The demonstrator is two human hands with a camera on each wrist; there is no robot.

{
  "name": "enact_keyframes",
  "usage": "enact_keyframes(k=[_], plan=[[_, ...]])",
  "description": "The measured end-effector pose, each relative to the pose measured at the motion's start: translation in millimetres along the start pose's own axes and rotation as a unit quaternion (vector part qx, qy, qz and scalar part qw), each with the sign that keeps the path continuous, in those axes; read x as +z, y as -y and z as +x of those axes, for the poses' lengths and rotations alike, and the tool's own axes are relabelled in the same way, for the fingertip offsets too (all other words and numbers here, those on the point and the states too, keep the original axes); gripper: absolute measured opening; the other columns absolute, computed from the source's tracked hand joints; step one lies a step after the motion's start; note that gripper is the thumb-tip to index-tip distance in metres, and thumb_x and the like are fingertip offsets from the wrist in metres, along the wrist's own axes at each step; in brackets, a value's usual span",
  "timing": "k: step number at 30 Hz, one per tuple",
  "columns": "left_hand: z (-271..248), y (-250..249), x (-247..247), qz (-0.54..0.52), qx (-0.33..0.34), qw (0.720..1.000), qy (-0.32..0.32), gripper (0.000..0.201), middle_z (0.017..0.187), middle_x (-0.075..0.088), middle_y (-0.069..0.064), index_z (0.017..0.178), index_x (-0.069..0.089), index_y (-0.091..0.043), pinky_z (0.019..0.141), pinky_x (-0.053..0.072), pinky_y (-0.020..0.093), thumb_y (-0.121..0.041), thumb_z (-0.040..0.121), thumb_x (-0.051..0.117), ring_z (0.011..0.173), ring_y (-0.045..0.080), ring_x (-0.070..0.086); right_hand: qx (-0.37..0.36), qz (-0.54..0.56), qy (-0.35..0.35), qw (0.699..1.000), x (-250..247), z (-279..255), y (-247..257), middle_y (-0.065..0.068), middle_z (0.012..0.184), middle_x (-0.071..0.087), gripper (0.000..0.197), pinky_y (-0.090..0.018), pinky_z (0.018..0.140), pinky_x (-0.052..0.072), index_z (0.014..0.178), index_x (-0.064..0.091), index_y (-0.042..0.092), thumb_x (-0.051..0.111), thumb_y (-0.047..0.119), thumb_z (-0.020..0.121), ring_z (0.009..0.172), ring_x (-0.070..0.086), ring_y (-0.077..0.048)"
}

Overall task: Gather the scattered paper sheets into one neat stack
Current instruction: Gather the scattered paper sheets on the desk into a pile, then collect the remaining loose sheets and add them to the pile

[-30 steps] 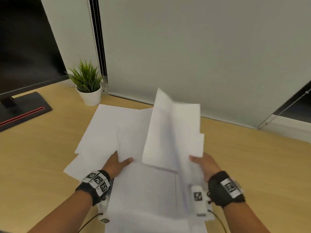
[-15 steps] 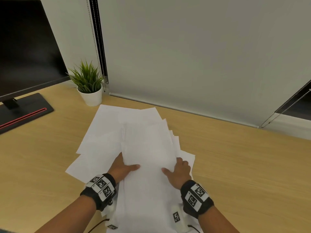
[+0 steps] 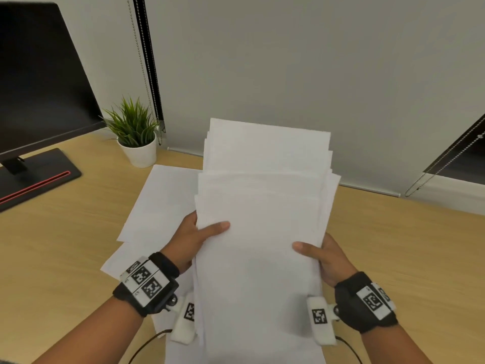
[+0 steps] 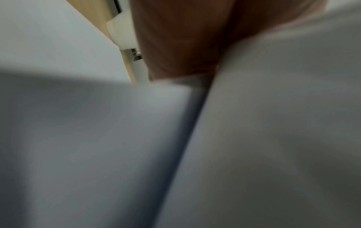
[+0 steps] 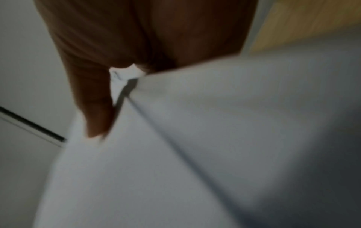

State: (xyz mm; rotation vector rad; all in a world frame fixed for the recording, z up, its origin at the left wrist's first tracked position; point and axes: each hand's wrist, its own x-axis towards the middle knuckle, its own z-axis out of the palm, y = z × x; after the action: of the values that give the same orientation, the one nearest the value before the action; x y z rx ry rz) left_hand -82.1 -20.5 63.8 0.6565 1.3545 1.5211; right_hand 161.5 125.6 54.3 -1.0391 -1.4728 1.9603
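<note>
On the pale wooden desk point(image 3: 65, 245), left of centre, a few loose white paper sheets point(image 3: 162, 203) lie flat and overlapping, not yet gathered. Just right of them the left hand point(image 3: 189, 240) grips the left long edge of the lifted bundle of white paper sheets point(image 3: 262, 232), thumb laid flat on the top sheet and the other fingers hidden beneath, so I cannot tell how they spread. The bundle tilts up off the desk, its far ends staggered and fanned, not squared. It looks light, thin and floppy, and smooth sheets likely slide on one another, so a hold at both long edges near mid-length seems soundest. At the right edge the right hand point(image 3: 325, 258) mirrors the grip slightly nearer the body, thumb on top, fingers underneath; the blurred right wrist view shows one finger lying straight along the paper. Both wrists sit low, palms turned inward.
</note>
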Motion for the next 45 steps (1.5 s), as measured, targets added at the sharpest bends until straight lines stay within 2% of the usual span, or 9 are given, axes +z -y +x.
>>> enact_keyframes(k=[8,12,15,18,23,27,35,40,45], plan=[[15,9,-34,0.127,-0.093,0.985,-0.065,0.007,0.097,0.071,0.009,0.094,0.065,-0.014,0.072,0.053,0.028,-0.018,0.088,0.065,0.084,0.021,0.068,0.022,-0.046,-0.146,0.988,-68,-26,18,-0.013,0.109,0.073,0.035,-0.049,0.089,0.051,0.118,0.062,0.008,0.063,0.008,0.083,0.099,0.069,-0.035],[19,16,-123,0.191,-0.118,0.942,-0.251,0.030,0.108,0.065,0.012,0.108,0.063,-0.001,0.077,0.049,0.031,-0.022,0.086,0.068,0.091,0.024,0.062,0.095,-0.064,-0.240,0.964,-141,-41,7,-0.010,0.091,0.077,0.052,-0.055,0.094,0.045,0.129,0.053,0.001,0.067,0.008,0.080,0.102,0.063,-0.037],[30,20,-170,0.247,-0.170,0.898,-0.322,0.060,0.128,0.058,0.014,0.122,0.057,0.001,0.093,0.049,0.039,-0.037,0.079,0.073,0.112,0.035,0.057,0.170,-0.119,-0.292,0.934,-200,-41,-22,-0.014,0.084,0.076,0.075,-0.066,0.088,0.045,0.122,0.057,-0.001,0.081,0.017,0.054,0.100,0.065,-0.044],[47,17,-187,0.290,-0.258,0.862,-0.325,0.091,0.137,0.053,0.020,0.136,0.045,0.004,0.083,0.054,0.041,-0.057,0.073,0.070,0.115,0.041,0.056,0.208,-0.176,-0.303,0.913,-301,-11,-87,-0.025,0.096,0.074,0.099,-0.065,0.080,0.050,0.113,0.063,0.000,0.095,0.032,0.025,0.091,0.068,-0.045],[77,19,-161,0.477,-0.326,0.780,-0.240,0.113,0.158,0.024,0.017,0.148,0.028,-0.004,0.115,0.025,0.049,-0.080,0.068,0.053,0.145,0.038,0.019,0.229,-0.285,-0.339,0.867,-179,-17,-32,-0.032,0.124,0.058,0.052,-0.047,0.093,0.044,0.123,0.054,-0.009,0.074,0.003,0.077,0.093,0.057,-0.040],[90,30,-123,0.554,-0.318,0.741,-0.206,0.118,0.156,0.025,0.017,0.147,0.031,-0.007,0.115,0.024,0.046,-0.080,0.059,0.062,0.144,0.037,0.018,0.201,-0.320,-0.323,0.868,-165,-6,-35,-0.032,0.126,0.056,0.050,-0.042,0.085,0.040,0.128,0.051,-0.009,0.068,0.000,0.082,0.089,0.050,-0.032],[100,48,-62,0.586,-0.226,0.749,-0.209,0.096,0.135,0.045,0.014,0.133,0.039,-0.009,0.102,0.036,0.049,-0.062,0.062,0.074,0.127,0.034,0.041,0.182,-0.352,-0.314,0.863,-156,-3,-44,-0.031,0.122,0.059,0.050,-0.048,0.090,0.044,0.126,0.052,-0.005,0.070,0.006,0.081,0.090,0.053,-0.032],[109,51,-49,0.427,-0.183,0.863,-0.200,0.096,0.135,0.048,0.016,0.135,0.035,-0.008,0.098,0.047,0.045,-0.056,0.063,0.078,0.120,0.035,0.052,0.171,-0.355,-0.299,0.869,-147,4,-49,-0.028,0.124,0.059,0.050,-0.047,0.092,0.044,0.128,0.052,-0.003,0.070,0.008,0.082,0.099,0.057,-0.037],[96,30,-68,0.288,-0.253,0.903,-0.193,0.132,0.143,0.047,0.018,0.151,0.005,-0.005,0.096,0.050,0.047,-0.070,0.059,0.072,0.124,0.036,0.055,0.174,-0.324,-0.301,0.880,-151,3,-51,-0.029,0.124,0.058,0.050,-0.044,0.088,0.043,0.128,0.051,-0.005,0.069,0.003,0.082,0.092,0.051,-0.030]])
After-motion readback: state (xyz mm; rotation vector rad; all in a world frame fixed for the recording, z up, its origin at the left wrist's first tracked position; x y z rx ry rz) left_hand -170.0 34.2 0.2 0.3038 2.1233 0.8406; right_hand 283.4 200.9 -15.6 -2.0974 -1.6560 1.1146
